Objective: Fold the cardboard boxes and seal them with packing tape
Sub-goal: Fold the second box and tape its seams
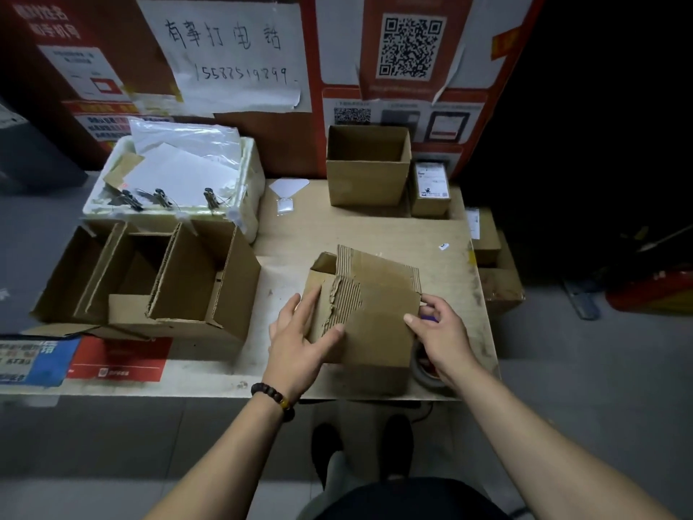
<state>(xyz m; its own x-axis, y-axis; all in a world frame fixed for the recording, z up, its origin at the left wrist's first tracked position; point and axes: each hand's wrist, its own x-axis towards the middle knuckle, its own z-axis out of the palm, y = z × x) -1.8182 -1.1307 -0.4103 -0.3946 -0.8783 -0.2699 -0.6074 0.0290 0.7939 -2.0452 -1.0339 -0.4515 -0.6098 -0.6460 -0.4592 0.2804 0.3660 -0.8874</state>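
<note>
A small brown cardboard box [378, 317] stands on the wooden table [300, 234] in front of me, with a torn flap whose corrugation shows. My left hand [296, 339] presses on its left side, thumb laid over the torn flap. My right hand [442, 335] sits at the box's right edge, thumb on the flap, and its fingers curl around a small purple object [429, 317]. A roll of packing tape [425, 371] lies on the table under my right wrist, partly hidden by the box and the hand.
Several open cardboard boxes [161, 283] stand at the left. Behind them sits a white foam box [176, 174] with papers and clips. An open box [367, 167] and a labelled small box [431, 189] stand at the back. More boxes [495, 272] sit beyond the table's right edge.
</note>
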